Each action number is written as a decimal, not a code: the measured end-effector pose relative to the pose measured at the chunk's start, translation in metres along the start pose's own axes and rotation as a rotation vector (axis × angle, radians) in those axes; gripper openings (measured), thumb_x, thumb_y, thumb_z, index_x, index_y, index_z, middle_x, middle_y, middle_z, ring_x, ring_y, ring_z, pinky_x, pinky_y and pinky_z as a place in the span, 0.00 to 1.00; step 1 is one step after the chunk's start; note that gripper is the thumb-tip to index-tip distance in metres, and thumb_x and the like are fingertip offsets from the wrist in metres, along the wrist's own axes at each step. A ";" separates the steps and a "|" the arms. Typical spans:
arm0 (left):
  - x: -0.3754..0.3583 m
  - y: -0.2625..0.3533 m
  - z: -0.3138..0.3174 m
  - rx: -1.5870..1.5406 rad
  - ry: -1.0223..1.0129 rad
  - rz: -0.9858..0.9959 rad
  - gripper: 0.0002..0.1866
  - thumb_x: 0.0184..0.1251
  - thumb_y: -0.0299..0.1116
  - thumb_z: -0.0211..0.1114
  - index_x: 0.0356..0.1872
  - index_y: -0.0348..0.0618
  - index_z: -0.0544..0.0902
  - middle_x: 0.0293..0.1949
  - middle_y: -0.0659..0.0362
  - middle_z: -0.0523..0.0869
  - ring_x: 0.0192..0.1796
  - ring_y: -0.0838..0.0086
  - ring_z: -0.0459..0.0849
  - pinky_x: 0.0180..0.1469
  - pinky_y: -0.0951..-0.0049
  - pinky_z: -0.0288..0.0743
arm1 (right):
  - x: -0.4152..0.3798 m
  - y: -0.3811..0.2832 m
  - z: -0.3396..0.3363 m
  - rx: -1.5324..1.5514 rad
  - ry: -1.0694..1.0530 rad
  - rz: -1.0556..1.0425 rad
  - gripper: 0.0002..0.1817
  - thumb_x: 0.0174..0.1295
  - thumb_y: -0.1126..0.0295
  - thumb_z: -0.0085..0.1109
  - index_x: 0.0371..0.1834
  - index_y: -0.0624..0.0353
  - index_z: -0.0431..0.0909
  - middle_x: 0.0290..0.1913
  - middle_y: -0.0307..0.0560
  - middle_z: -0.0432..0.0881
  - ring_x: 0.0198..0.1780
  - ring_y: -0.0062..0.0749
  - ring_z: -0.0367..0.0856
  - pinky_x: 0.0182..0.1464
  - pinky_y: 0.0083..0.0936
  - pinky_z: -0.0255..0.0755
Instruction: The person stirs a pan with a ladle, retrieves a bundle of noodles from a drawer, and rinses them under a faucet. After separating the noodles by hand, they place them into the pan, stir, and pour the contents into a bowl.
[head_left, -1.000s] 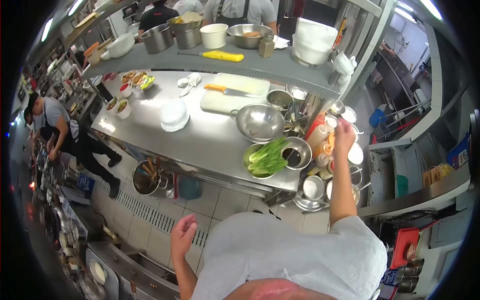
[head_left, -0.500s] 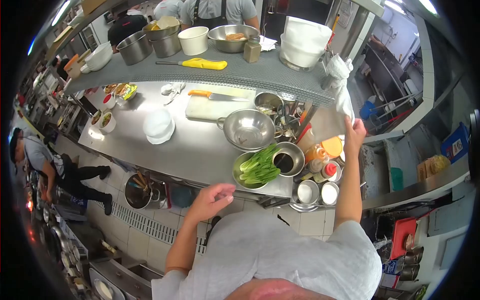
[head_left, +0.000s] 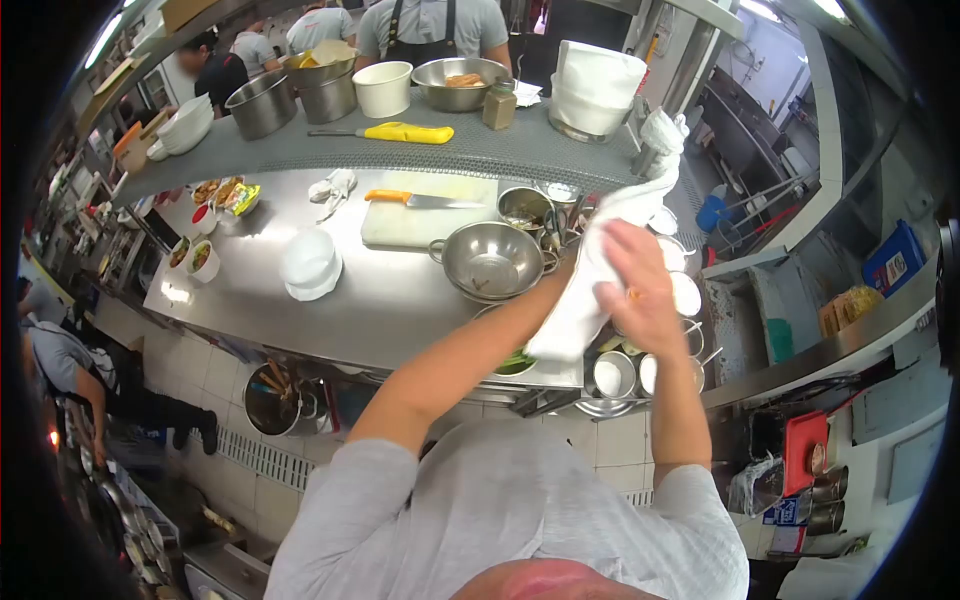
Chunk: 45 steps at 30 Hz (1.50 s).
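A white cloth towel (head_left: 585, 290) hangs from the post at the shelf's right end and drapes down over the counter's right side. My right hand (head_left: 640, 285) lies against the towel's right edge with its fingers stretched out. From the left, my left forearm (head_left: 470, 345) reaches across, and the left hand is hidden behind the towel. Beneath the arm and towel, a bowl of leafy greens (head_left: 515, 362) is mostly covered. A steel colander-like bowl with handles (head_left: 492, 260) stands just beyond my left forearm.
An orange-handled knife (head_left: 420, 200) lies on a white cutting board (head_left: 400, 230). White bowls (head_left: 310, 262) stand on the steel counter (head_left: 240, 290). Overhead, the shelf (head_left: 300, 150) carries pots and a yellow-handled tool (head_left: 405, 132). White-filled containers (head_left: 612, 375) sit at the right corner. Co-workers stand beyond and at left.
My left hand has moved from the counter's front edge across to the towel. My right hand has come lower and inward, and the towel now stretches down to the left over the greens.
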<state>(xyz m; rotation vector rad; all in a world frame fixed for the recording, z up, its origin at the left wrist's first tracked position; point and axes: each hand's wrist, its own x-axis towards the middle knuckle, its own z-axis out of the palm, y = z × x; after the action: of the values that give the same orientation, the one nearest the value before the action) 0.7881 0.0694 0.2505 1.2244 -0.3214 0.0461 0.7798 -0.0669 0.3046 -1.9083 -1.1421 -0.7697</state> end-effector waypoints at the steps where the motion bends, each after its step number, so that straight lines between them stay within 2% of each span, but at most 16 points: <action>1: 0.003 -0.003 0.006 -0.108 -0.007 -0.006 0.22 0.75 0.36 0.54 0.66 0.42 0.69 0.63 0.55 0.75 0.62 0.71 0.76 0.61 0.71 0.74 | 0.010 -0.007 0.011 -0.153 -0.011 -0.080 0.18 0.59 0.64 0.59 0.52 0.58 0.84 0.49 0.54 0.84 0.58 0.53 0.79 0.67 0.48 0.62; 6: 0.029 -0.030 -0.009 0.594 -0.218 0.563 0.20 0.77 0.39 0.53 0.64 0.42 0.71 0.63 0.57 0.73 0.63 0.70 0.76 0.64 0.70 0.72 | 0.002 0.023 0.009 -0.048 0.074 -0.010 0.19 0.62 0.61 0.54 0.50 0.62 0.84 0.47 0.52 0.84 0.52 0.47 0.80 0.62 0.44 0.67; 10: 0.027 -0.012 0.016 -0.727 -0.372 -0.105 0.30 0.77 0.51 0.56 0.68 0.40 0.69 0.58 0.59 0.78 0.58 0.74 0.79 0.58 0.74 0.75 | 0.035 0.020 0.009 0.505 0.423 0.130 0.29 0.67 0.54 0.55 0.61 0.69 0.74 0.47 0.50 0.80 0.45 0.36 0.76 0.49 0.31 0.69; 13: 0.048 -0.017 0.032 -0.642 -0.076 -0.051 0.27 0.75 0.55 0.58 0.62 0.44 0.75 0.54 0.61 0.78 0.51 0.80 0.80 0.53 0.77 0.76 | 0.046 0.050 0.028 1.561 0.489 0.200 0.41 0.70 0.45 0.53 0.71 0.74 0.59 0.54 0.57 0.75 0.50 0.39 0.74 0.55 0.33 0.70; 15: 0.066 -0.013 0.024 -1.037 -0.284 0.028 0.19 0.73 0.52 0.61 0.51 0.49 0.80 0.44 0.64 0.83 0.46 0.80 0.83 0.50 0.74 0.79 | 0.040 0.046 0.041 2.050 0.363 0.197 0.45 0.70 0.44 0.52 0.75 0.72 0.53 0.62 0.63 0.72 0.63 0.45 0.75 0.67 0.40 0.70; 17: 0.073 -0.040 -0.027 -1.212 -0.536 -0.022 0.15 0.73 0.49 0.61 0.48 0.52 0.81 0.41 0.63 0.84 0.49 0.80 0.83 0.52 0.68 0.81 | 0.019 0.019 0.057 1.956 0.347 0.336 0.45 0.71 0.49 0.54 0.77 0.71 0.46 0.67 0.68 0.69 0.70 0.48 0.69 0.74 0.42 0.61; 18: 0.062 -0.018 -0.042 -1.468 -0.701 -0.396 0.12 0.72 0.45 0.62 0.43 0.50 0.83 0.34 0.64 0.85 0.39 0.80 0.85 0.46 0.68 0.82 | 0.006 0.010 0.058 1.789 0.339 0.456 0.42 0.71 0.51 0.54 0.76 0.72 0.50 0.66 0.67 0.71 0.68 0.48 0.71 0.73 0.42 0.63; 20: 0.039 0.007 -0.044 -0.592 -0.315 -0.218 0.10 0.71 0.41 0.62 0.42 0.47 0.84 0.34 0.64 0.86 0.36 0.78 0.86 0.45 0.68 0.82 | -0.017 0.017 0.061 1.433 0.304 0.677 0.37 0.72 0.56 0.53 0.75 0.72 0.54 0.66 0.65 0.71 0.67 0.46 0.72 0.72 0.40 0.64; 22: 0.023 0.016 -0.027 0.199 -0.108 0.418 0.11 0.67 0.37 0.62 0.42 0.41 0.84 0.37 0.59 0.88 0.35 0.71 0.87 0.43 0.65 0.82 | -0.044 0.072 0.055 1.181 0.261 0.717 0.32 0.74 0.61 0.50 0.74 0.69 0.56 0.69 0.61 0.69 0.70 0.42 0.69 0.72 0.38 0.63; 23: 0.033 0.012 -0.026 0.788 -0.306 0.168 0.15 0.64 0.40 0.64 0.44 0.38 0.85 0.42 0.51 0.88 0.39 0.64 0.87 0.45 0.64 0.81 | -0.056 0.099 0.054 1.117 0.251 0.668 0.28 0.75 0.64 0.48 0.73 0.67 0.58 0.71 0.59 0.68 0.72 0.40 0.68 0.72 0.36 0.64; 26: 0.007 0.061 0.000 1.294 -0.100 0.775 0.19 0.60 0.46 0.68 0.43 0.40 0.86 0.44 0.50 0.86 0.43 0.63 0.86 0.46 0.62 0.79 | -0.047 0.105 0.074 1.115 0.528 0.487 0.26 0.76 0.63 0.46 0.73 0.63 0.61 0.69 0.54 0.69 0.69 0.42 0.69 0.71 0.40 0.65; 33: 0.089 0.022 0.021 -0.012 -0.196 0.099 0.27 0.69 0.52 0.63 0.53 0.36 0.79 0.46 0.53 0.84 0.52 0.69 0.82 0.57 0.69 0.74 | -0.028 -0.003 0.111 0.755 0.690 0.646 0.27 0.80 0.56 0.40 0.75 0.58 0.56 0.67 0.43 0.67 0.68 0.35 0.67 0.69 0.30 0.64; 34: 0.097 -0.005 0.017 -0.341 -0.194 -0.015 0.28 0.71 0.53 0.61 0.56 0.34 0.77 0.47 0.52 0.83 0.53 0.70 0.81 0.58 0.71 0.74 | -0.039 0.041 0.107 1.235 0.698 0.617 0.30 0.78 0.52 0.40 0.76 0.57 0.55 0.70 0.45 0.65 0.70 0.36 0.65 0.69 0.30 0.65; 37: 0.063 -0.031 0.012 -0.028 -0.102 0.132 0.35 0.76 0.53 0.56 0.68 0.30 0.64 0.59 0.44 0.78 0.62 0.62 0.78 0.65 0.67 0.70 | -0.046 0.072 0.090 1.592 0.661 0.606 0.30 0.77 0.52 0.42 0.76 0.58 0.57 0.69 0.45 0.67 0.70 0.36 0.66 0.68 0.30 0.65; 40: 0.023 -0.027 0.028 0.571 -0.094 0.379 0.47 0.77 0.50 0.53 0.76 0.26 0.35 0.77 0.31 0.48 0.80 0.49 0.50 0.79 0.63 0.46 | -0.050 0.069 0.076 1.738 0.571 0.575 0.30 0.77 0.52 0.43 0.75 0.58 0.59 0.68 0.46 0.69 0.69 0.36 0.67 0.68 0.30 0.65; 45: -0.011 -0.028 0.016 0.746 -0.219 0.439 0.47 0.77 0.54 0.50 0.76 0.24 0.39 0.77 0.30 0.45 0.81 0.44 0.43 0.80 0.58 0.42 | -0.049 0.076 0.063 1.672 0.446 0.624 0.30 0.75 0.52 0.45 0.74 0.59 0.62 0.66 0.47 0.72 0.68 0.36 0.69 0.68 0.30 0.65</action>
<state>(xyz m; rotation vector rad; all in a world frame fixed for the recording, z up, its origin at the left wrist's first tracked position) 0.7797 0.0461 0.2264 1.8798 -0.8083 0.4450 0.8348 -0.0579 0.2092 -0.4864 -0.4363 0.2042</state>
